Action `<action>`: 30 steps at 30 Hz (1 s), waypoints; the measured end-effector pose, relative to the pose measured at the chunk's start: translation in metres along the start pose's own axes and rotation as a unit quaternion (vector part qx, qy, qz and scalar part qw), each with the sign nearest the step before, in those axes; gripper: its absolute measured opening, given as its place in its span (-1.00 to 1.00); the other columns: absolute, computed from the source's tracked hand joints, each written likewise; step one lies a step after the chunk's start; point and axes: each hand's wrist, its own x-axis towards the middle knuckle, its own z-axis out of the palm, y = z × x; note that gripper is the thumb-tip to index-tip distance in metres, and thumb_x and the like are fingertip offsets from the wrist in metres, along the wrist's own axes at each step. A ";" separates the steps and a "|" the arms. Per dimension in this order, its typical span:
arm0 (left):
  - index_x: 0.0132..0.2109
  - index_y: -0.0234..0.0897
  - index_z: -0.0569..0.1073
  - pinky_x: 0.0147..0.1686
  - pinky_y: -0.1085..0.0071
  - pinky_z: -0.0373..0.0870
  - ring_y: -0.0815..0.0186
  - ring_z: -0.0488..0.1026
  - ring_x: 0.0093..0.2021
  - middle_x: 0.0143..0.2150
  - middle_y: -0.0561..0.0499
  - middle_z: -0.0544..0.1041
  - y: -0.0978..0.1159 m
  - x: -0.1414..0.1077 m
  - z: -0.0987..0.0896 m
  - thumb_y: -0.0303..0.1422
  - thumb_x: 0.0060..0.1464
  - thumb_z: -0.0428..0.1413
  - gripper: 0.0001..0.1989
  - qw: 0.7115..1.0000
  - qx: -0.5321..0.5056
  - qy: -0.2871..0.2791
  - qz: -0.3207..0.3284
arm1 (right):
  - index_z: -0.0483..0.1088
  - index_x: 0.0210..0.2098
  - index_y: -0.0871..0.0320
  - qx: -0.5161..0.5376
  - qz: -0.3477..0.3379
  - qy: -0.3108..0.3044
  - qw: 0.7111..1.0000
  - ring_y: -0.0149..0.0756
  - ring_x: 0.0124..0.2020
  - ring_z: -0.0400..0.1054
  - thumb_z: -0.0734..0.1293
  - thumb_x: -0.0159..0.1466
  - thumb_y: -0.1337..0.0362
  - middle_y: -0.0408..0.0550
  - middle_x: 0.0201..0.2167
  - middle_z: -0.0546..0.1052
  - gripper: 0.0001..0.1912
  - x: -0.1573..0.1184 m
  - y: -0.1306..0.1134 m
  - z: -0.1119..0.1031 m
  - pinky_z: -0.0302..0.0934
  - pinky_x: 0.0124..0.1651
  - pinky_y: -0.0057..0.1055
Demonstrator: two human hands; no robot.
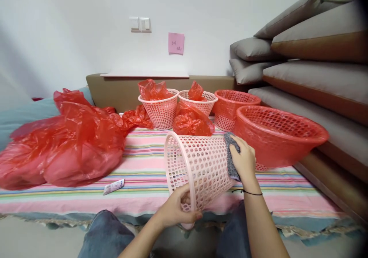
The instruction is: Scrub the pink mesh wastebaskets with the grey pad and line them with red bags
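Observation:
A pink perforated plastic wastebasket (205, 162) lies tipped on its side at the front of the striped cloth (143, 166), its mouth facing left. My left hand (176, 208) grips its rim at the lower front, thumb outside and fingers inside. Near the basket's base, my right hand (243, 156) presses a grey cloth (232, 156) against the outer wall, with the fingers closed over it. Just to the right stand two baskets lined with red bags, the nearer lined basket (278, 143) and the farther lined basket (235, 110).
Two pink baskets (161, 114) (198, 106) with red bags stuffed inside stand at the back. Crumpled red plastic bags (83, 143) spread over the left side, and another red bag (192, 124) lies centrally. A small packet (114, 187) lies front left. Stacked grey cushions (319, 74) border the right.

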 end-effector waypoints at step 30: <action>0.20 -0.24 0.46 0.25 -0.05 0.16 -0.18 0.32 0.25 0.26 -0.24 0.44 0.020 0.012 -0.018 0.25 -0.18 0.21 -0.09 0.999 0.006 0.034 -0.029 | 0.47 0.09 0.03 -0.007 -0.063 -0.021 0.998 -0.03 0.18 0.24 0.19 0.29 0.19 -0.04 0.18 0.46 -0.57 -0.013 -0.015 -0.002 0.10 0.25 0.07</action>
